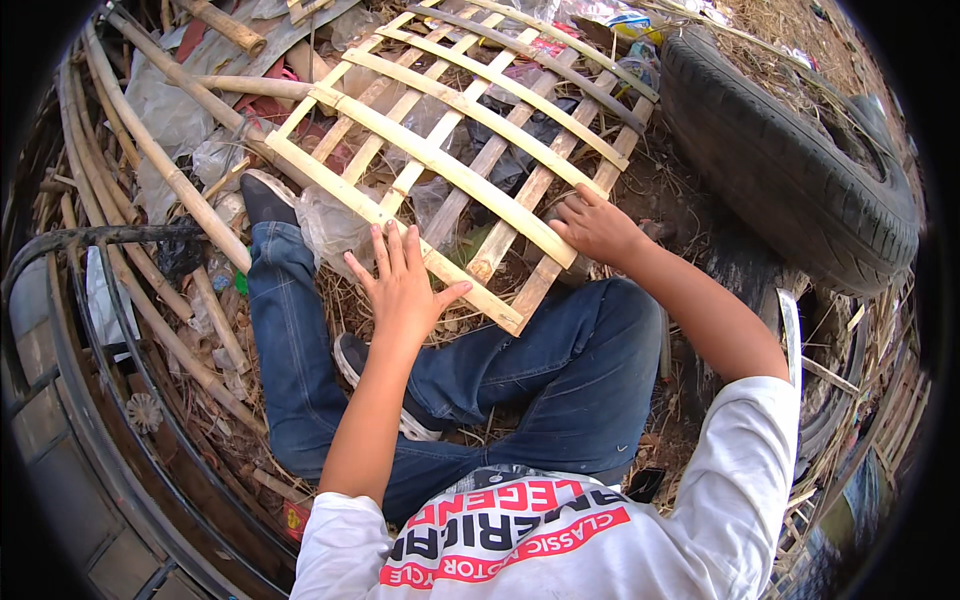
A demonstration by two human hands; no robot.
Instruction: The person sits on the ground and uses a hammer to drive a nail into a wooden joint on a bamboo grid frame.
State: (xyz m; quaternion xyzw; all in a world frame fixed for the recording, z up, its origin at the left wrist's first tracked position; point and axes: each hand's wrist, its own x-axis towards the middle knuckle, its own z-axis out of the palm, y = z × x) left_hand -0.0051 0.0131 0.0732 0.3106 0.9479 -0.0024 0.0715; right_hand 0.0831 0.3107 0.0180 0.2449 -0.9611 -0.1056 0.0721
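A lattice of flat, pale bamboo slats [430,157] lies in front of me, its near corner by my bent knee. Slats cross over and under each other, some fresh yellow, others greyed. My left hand [398,283] is open, fingers spread, with the fingertips against the near-left edge slat. At the right edge, my right hand [598,228] has its fingers curled around the ends of the slats, the index finger reaching along one. What lies under its palm is hidden.
A worn black tyre [790,160] stands at the right. Bamboo poles [165,165] and plastic scraps [215,155] litter the left side, near a curved metal frame [110,290]. A blade-like strip [791,335] stands by my right elbow. Dry straw covers the ground.
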